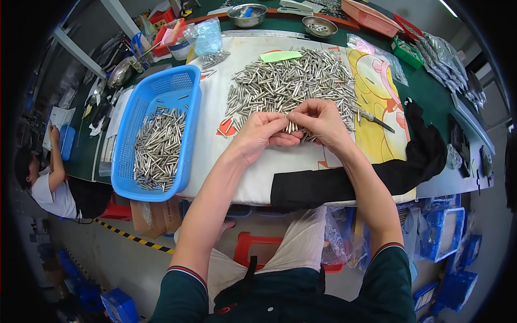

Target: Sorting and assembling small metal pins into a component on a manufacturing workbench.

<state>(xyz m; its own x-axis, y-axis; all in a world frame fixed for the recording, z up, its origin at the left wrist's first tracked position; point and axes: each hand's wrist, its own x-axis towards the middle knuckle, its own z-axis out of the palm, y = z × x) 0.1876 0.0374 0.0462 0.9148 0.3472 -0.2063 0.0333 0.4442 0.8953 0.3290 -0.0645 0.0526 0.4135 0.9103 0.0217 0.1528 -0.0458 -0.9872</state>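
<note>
1. Pinched between both hands, left [262,131] and right [318,119], I see a small bundle of pins [292,127], fingers closed on it, just before the pile [293,81] on the cloth [215,124].
2. Left of that stands a blue basket [186,91] of pins.

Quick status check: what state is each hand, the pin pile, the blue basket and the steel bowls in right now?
left hand: closed on a bunch of metal pins
right hand: pinching the same bunch
pin pile: loose, spread on cloth
blue basket: partly filled with pins
steel bowls: upright, contents unclear
</note>
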